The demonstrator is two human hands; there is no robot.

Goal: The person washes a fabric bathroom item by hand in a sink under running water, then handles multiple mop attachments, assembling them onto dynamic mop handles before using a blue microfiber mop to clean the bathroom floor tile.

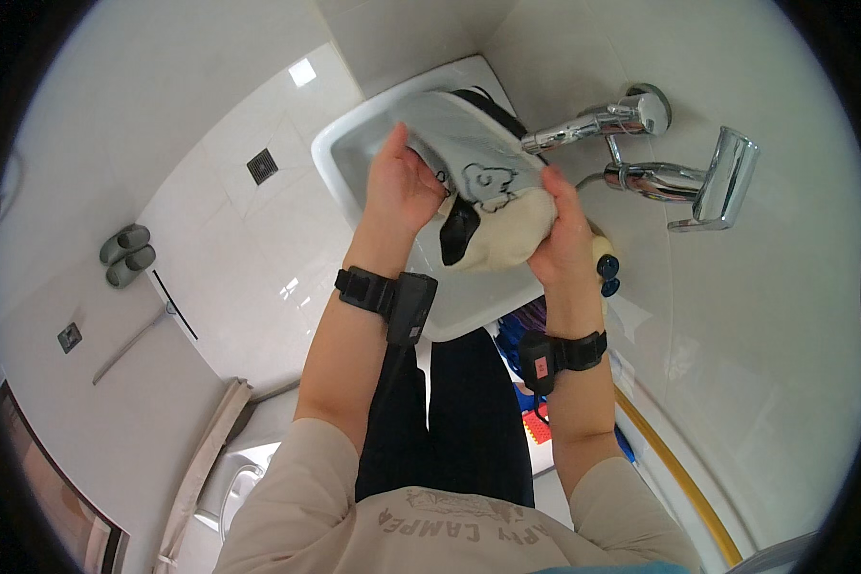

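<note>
I hold a cream and grey cloth bag (pixel 493 206) with black cartoon drawing and a black patch over a white wash basin (pixel 340 153). My left hand (pixel 402 182) grips its left side, thumb on the grey fabric. My right hand (pixel 564 234) clutches the bunched cream end on the right. Both wrists wear black bands with small boxes. A black strap of the bag lies at the basin's far rim.
A chrome tap (pixel 593 121) juts from the wall over the basin, with a chrome hand sprayer in its holder (pixel 708 177) beside it. A pair of grey slippers (pixel 127 253) and a floor drain (pixel 262 165) lie on the white tiled floor at left.
</note>
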